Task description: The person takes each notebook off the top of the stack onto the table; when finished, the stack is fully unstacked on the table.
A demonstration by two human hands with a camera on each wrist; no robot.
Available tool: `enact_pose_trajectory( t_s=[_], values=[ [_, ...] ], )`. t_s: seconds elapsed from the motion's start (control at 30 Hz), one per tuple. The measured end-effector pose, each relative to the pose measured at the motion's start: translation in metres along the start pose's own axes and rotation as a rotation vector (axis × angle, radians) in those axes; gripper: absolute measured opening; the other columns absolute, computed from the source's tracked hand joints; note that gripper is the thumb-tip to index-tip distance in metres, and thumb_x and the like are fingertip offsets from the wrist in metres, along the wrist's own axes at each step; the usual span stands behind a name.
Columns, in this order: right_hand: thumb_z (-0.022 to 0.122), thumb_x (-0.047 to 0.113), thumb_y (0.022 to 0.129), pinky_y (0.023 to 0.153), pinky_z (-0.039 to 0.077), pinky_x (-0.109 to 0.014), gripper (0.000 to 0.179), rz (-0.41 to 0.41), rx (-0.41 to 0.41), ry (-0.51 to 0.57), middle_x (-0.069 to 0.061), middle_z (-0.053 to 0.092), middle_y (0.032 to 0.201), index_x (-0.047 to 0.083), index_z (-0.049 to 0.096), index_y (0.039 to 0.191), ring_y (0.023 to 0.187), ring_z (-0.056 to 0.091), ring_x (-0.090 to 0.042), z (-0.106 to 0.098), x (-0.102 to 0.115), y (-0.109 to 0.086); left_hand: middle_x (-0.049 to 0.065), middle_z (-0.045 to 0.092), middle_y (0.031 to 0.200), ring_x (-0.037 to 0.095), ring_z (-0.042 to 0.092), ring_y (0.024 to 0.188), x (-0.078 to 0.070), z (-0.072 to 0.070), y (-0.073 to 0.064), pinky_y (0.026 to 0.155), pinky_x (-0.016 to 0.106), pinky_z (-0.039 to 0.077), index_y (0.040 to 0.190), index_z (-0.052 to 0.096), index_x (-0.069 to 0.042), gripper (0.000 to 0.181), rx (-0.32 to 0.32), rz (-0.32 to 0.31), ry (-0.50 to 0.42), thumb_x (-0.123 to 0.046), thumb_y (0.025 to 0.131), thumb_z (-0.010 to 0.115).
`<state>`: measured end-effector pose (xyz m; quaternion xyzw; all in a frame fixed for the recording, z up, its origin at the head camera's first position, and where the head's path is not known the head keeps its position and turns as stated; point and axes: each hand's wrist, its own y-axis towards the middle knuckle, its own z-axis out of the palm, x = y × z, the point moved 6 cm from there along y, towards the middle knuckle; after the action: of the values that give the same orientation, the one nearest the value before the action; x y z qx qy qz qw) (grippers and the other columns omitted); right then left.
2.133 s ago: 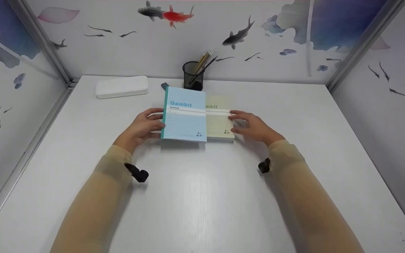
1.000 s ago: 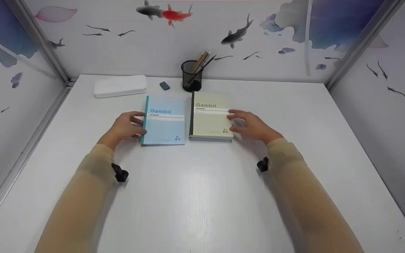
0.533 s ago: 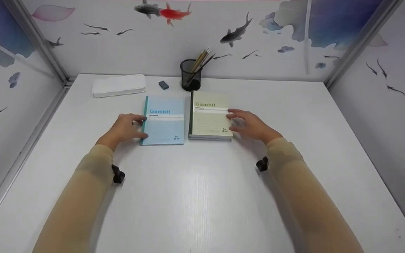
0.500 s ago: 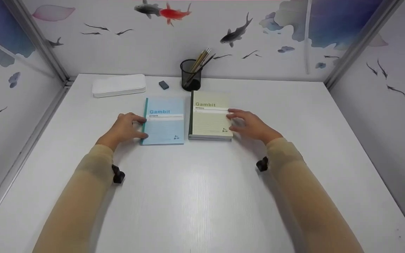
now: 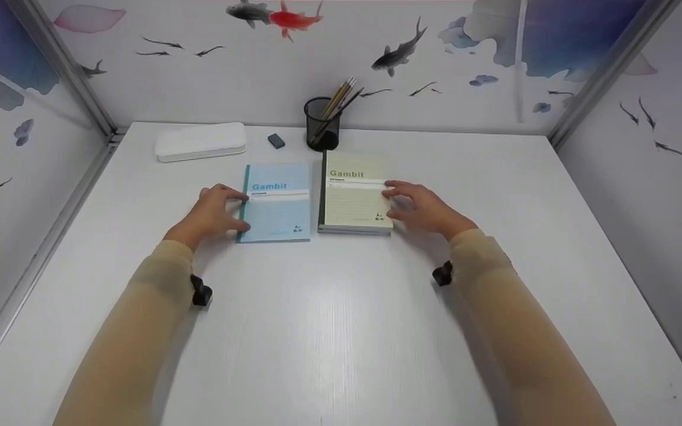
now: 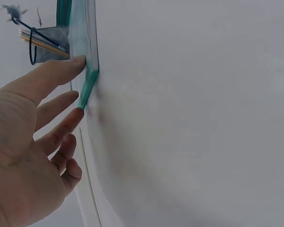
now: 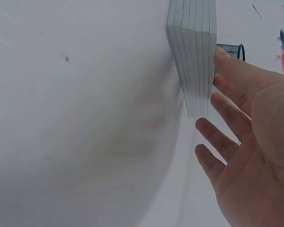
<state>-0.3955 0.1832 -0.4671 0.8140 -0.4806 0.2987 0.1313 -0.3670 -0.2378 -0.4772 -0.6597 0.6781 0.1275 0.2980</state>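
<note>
A blue notebook (image 5: 277,216) marked "Gambit", with a green spine, lies flat on the white table. My left hand (image 5: 209,214) is at its spine, thumb and index fingertip touching the edge. In the left wrist view, the thumb (image 6: 61,73) lies along the cover's edge and the other fingers are loosely bent. To the right stands a stack of notebooks (image 5: 354,207), a pale yellow-green "Gambit" one with a dark spine on top. My right hand (image 5: 427,208) is at the stack's right edge, its fingers spread and extended. The right wrist view shows several layered notebooks (image 7: 194,61) beside the thumb.
Behind the notebooks stands a black mesh pen cup (image 5: 322,127) with several pencils. A small dark eraser-like block (image 5: 276,141) lies to its left. A white case (image 5: 201,142) sits at the back left. Printed wall panels enclose the table (image 5: 329,331).
From overlapping the stack, the blue notebook was moved left by my left hand and lowered onto the table. The left fingers then shifted slightly along its spine. My right hand stayed at the stack.
</note>
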Motion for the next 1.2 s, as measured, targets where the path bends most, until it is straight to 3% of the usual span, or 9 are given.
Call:
enact_pose_trajectory(
  t_s=[0.13,0.37,0.67,0.83,1.07,1.2],
  values=[
    [0.070,0.023,0.100,0.129,0.018,-0.053,0.048,0.000,-0.001,0.006,-0.003,0.037,0.167,0.012,0.058,0.145,0.158,0.025,-0.031,0.001,0.001,0.001,0.018,0.040,0.155,0.039,0.036,0.144,-0.017,0.006,0.001,0.121,0.058,0.034,0.149,0.054,-0.016,0.068,-0.002,0.039,-0.013,-0.019,0.087,0.082],
    [0.071,0.023,0.099,0.129,0.018,-0.053,0.050,0.002,0.002,0.035,-0.003,0.035,0.168,0.012,0.057,0.146,0.158,0.024,-0.030,0.001,0.002,0.000,0.010,0.054,0.145,0.029,0.053,0.126,-0.057,0.029,0.007,0.110,0.046,0.047,0.144,0.056,-0.012,0.050,-0.022,0.080,-0.167,-0.015,0.097,0.070],
    [0.075,0.021,0.096,0.129,0.019,-0.053,0.051,-0.017,-0.010,0.036,-0.005,0.038,0.166,0.011,0.059,0.144,0.158,0.025,-0.031,-0.002,-0.004,0.003,0.010,0.061,0.139,0.029,0.060,0.125,-0.110,0.057,0.024,0.106,0.042,0.051,0.140,0.060,-0.008,0.045,0.031,0.146,-0.259,-0.015,0.097,0.069],
    [0.073,0.023,0.098,0.129,0.018,-0.052,0.051,-0.012,-0.008,0.060,-0.003,0.036,0.167,0.013,0.058,0.145,0.159,0.024,-0.029,0.000,-0.005,0.003,0.010,0.063,0.134,0.028,0.058,0.128,-0.119,0.068,0.030,0.106,0.041,0.051,0.142,0.057,-0.006,0.048,0.058,0.121,-0.292,-0.020,0.097,0.070],
    [0.073,0.025,0.098,0.130,0.017,-0.052,0.050,-0.006,-0.021,0.054,0.000,0.037,0.167,0.015,0.059,0.145,0.159,0.024,-0.028,-0.003,-0.004,0.001,0.008,0.062,0.131,0.021,0.065,0.111,-0.126,0.073,0.028,0.093,0.036,0.057,0.144,0.055,-0.006,0.054,0.080,0.063,-0.378,-0.022,0.096,0.073],
    [0.073,0.023,0.098,0.129,0.018,-0.053,0.051,-0.031,-0.038,0.047,-0.004,0.038,0.166,0.013,0.058,0.146,0.157,0.026,-0.031,-0.002,-0.004,-0.002,0.008,0.063,0.130,0.022,0.062,0.117,-0.127,0.073,0.027,0.098,0.037,0.055,0.144,0.056,-0.006,0.056,0.065,0.055,-0.370,-0.020,0.093,0.077]
  ],
)
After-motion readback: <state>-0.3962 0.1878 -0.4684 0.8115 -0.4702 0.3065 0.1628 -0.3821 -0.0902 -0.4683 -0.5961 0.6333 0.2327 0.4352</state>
